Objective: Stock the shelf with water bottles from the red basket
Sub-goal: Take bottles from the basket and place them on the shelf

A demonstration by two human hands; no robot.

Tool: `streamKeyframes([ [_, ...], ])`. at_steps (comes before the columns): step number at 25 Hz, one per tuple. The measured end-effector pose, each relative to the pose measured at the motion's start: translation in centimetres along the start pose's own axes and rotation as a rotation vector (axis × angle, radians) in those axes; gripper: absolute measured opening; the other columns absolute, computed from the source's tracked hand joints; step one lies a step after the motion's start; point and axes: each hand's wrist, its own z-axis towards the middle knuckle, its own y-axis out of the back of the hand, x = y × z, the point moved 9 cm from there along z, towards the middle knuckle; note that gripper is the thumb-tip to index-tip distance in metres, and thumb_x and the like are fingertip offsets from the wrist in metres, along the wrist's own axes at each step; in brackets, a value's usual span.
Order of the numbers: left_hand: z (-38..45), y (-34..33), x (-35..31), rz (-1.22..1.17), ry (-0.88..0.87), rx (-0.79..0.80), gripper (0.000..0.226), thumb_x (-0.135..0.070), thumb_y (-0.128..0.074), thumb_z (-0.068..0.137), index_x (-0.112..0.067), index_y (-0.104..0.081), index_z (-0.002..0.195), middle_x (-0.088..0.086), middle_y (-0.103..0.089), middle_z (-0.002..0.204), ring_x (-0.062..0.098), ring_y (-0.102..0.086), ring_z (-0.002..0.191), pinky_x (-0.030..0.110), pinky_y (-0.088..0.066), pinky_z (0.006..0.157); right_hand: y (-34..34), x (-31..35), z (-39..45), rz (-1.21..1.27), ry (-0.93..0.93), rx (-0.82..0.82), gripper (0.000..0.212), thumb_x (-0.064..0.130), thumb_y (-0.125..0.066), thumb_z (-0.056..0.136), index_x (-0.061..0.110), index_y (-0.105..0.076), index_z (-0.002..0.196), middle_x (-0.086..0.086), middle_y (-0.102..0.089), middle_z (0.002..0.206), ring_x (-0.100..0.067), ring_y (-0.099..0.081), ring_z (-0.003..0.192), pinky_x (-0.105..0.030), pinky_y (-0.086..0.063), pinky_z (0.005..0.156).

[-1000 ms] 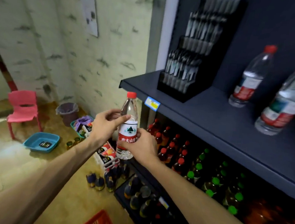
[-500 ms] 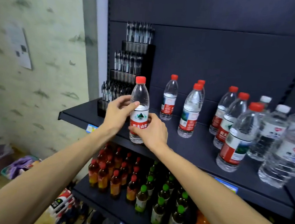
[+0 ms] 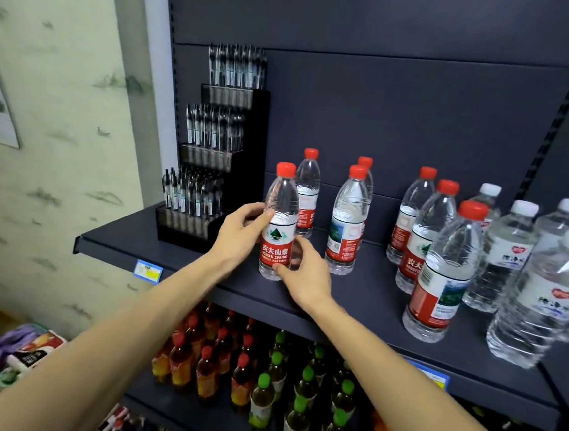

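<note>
Both hands are wrapping the water bottle [image 3: 279, 221] at the centre of the frame: my left hand [image 3: 240, 233] is curling round its upper body from the left, thumb lying across the front just above the label, while my right hand [image 3: 305, 272] is pinching the lower part from the right, thumb pressing at the label's bottom edge and fingers reaching behind. I am holding the bottle upright, long axis vertical, red cap on top, with its base at or just touching the dark shelf [image 3: 355, 290] near the front edge; I cannot tell for sure whether it is fully resting. It is sitting directly between my two hands, neither one clearly nearer, so the coming release is, I judge, turning on keeping it plumb as both hands open outward. It is standing just beside the black pen display [image 3: 219, 161] on its left and in front of another red-capped bottle [image 3: 307, 193] behind it. The bottle is looking clear and full, with a red and white label carrying a green triangle logo. More red-capped and white-capped bottles [image 3: 506, 255] are standing toward the right of the frame.
</note>
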Motion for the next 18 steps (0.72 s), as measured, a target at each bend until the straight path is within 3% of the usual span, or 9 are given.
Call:
streamKeyframes([
  [4, 1.2, -0.9, 2.2, 0.060, 0.107, 0.011, 0.027, -0.030, -0.063, 0.103, -0.019, -0.066, 0.127, -0.005, -0.073, 0.097, 0.009, -0.068, 0.088, 0.036, -0.059, 0.090, -0.6, 0.0, 1.7, -0.072, -0.059, -0.029, 0.060, 0.031, -0.079, 0.085, 0.031, -0.055, 0.140, 0.007, -0.073, 0.124, -0.020, -0.070, 0.111, -0.038, -0.055, 0.093],
  [8, 3.0, -2.1, 2.8, 0.040, 0.171, 0.048, 0.031, -0.025, -0.060, 0.105, -0.016, -0.063, 0.134, -0.004, -0.071, 0.096, 0.002, -0.066, 0.080, 0.011, -0.054, 0.062, -0.3, -0.6, 3.2, -0.125, -0.056, -0.041, 0.061, 0.031, -0.078, 0.087, 0.026, -0.052, 0.142, 0.001, -0.073, 0.127, -0.025, -0.070, 0.113, -0.041, -0.055, 0.094],
  [10, 3.9, -2.5, 3.1, 0.049, 0.174, 0.059, 0.033, -0.024, -0.061, 0.104, -0.013, -0.062, 0.136, -0.002, -0.071, 0.099, -0.002, -0.067, 0.077, 0.007, -0.051, 0.060, 0.0, -0.9, 3.9, -0.159, -0.051, -0.040, 0.062, 0.032, -0.077, 0.088, 0.024, -0.051, 0.144, -0.001, -0.073, 0.127, -0.026, -0.069, 0.115, -0.041, -0.055, 0.094],
  [13, 4.7, -3.1, 3.5, 0.066, 0.156, 0.046, 0.034, -0.025, -0.061, 0.104, -0.013, -0.062, 0.137, -0.002, -0.071, 0.100, -0.004, -0.067, 0.074, 0.012, -0.052, 0.069, 0.3, -1.3, 4.5, -0.181, -0.059, -0.041, 0.063, 0.031, -0.075, 0.090, 0.021, -0.049, 0.146, -0.003, -0.071, 0.130, -0.028, -0.066, 0.119, -0.038, -0.053, 0.095],
  [16, 4.7, -3.4, 3.5, 0.094, 0.136, 0.060, 0.038, -0.027, -0.061, 0.104, -0.014, -0.061, 0.140, -0.002, -0.071, 0.103, 0.013, -0.067, 0.094, 0.029, -0.054, 0.087, 0.3, -1.6, 4.7, -0.186, -0.069, -0.025, 0.062, 0.029, -0.075, 0.091, 0.020, -0.049, 0.147, -0.006, -0.068, 0.134, -0.030, -0.064, 0.123, -0.038, -0.051, 0.097],
  [18, 4.4, -3.3, 3.5, 0.148, 0.135, 0.089, 0.048, -0.036, -0.065, 0.100, -0.016, -0.058, 0.143, 0.003, -0.072, 0.122, 0.020, -0.067, 0.111, 0.041, -0.054, 0.103, 0.3, -1.2, 4.3, -0.208, -0.055, -0.017, 0.059, 0.030, -0.073, 0.092, 0.019, -0.049, 0.144, -0.007, -0.065, 0.135, -0.031, -0.063, 0.124, -0.039, -0.051, 0.098],
])
